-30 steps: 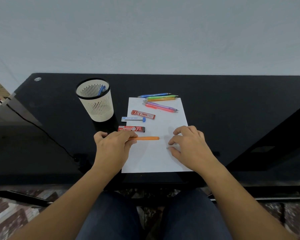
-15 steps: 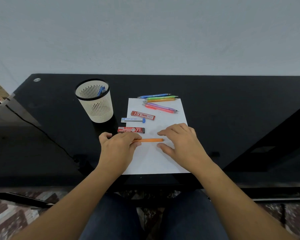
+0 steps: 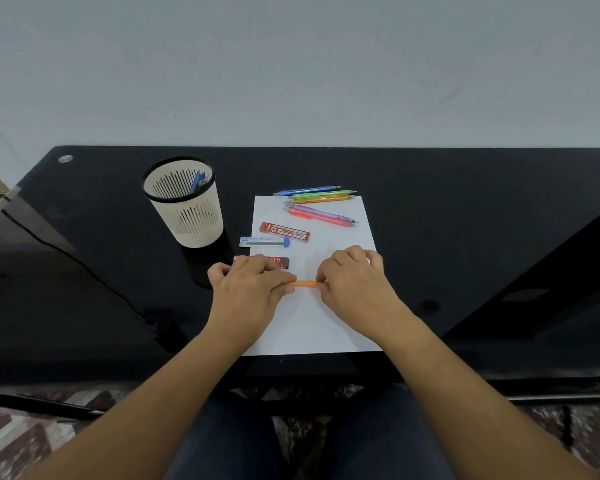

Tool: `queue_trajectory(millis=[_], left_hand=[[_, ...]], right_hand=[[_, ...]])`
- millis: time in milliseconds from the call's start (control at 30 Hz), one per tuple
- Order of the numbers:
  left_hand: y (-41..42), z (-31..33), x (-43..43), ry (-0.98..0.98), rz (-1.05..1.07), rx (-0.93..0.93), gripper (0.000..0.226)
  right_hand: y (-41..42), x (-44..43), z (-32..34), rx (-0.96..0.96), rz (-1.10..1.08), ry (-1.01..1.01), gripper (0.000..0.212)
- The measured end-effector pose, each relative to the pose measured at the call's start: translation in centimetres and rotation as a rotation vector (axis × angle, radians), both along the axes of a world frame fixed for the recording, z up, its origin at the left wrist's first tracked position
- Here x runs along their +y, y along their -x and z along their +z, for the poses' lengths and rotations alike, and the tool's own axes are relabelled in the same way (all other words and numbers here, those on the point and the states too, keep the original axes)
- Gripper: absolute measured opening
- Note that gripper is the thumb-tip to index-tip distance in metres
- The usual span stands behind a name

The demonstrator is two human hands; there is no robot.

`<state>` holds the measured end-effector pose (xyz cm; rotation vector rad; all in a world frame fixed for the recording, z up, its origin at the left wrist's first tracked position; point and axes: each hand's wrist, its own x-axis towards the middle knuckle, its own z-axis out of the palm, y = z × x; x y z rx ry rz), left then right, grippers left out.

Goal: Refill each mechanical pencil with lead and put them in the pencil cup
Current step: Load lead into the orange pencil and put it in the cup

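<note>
Orange mechanical pencil (image 3: 305,283) lies level over the white paper (image 3: 312,327), its left end pinched by the left hand (image 3: 250,289) and its right end by the right hand (image 3: 354,282). Three lead cases (image 3: 284,232) sit just beyond the hands, and five more pencils (image 3: 319,202) lie at the paper's far edge. The pencil cup (image 3: 187,209) stands to the left on the black bench (image 3: 465,220), holding a blue pencil (image 3: 197,180).
</note>
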<state>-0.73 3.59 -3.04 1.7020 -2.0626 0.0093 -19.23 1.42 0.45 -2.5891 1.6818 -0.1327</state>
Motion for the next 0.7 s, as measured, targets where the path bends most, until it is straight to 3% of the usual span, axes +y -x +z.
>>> queue_trajectory(millis=[167, 300, 500, 700], left_hand=[[-0.5, -0.6, -0.1, -0.036, -0.027, -0.007, 0.019], [-0.8, -0.2, -0.1, -0.032, -0.050, 0.019, 0.037], [-1.6, 0.9, -1.0, 0.014, 0.072, 0.032, 0.020], [-2.6, 3.2, -4.4, -0.162, 0.106, -0.115, 0.036]], right_hand=[[0.1, -0.2, 0.2, 0.022, -0.004, -0.050, 0.025], [0.2, 0.3, 0.5, 0.005, -0.014, -0.096, 0.026], [0.6, 0.8, 0.7, -0.056, -0.016, -0.122, 0.026], [0.9, 0.4, 1.4, -0.102, -0.019, -0.108, 0.029]])
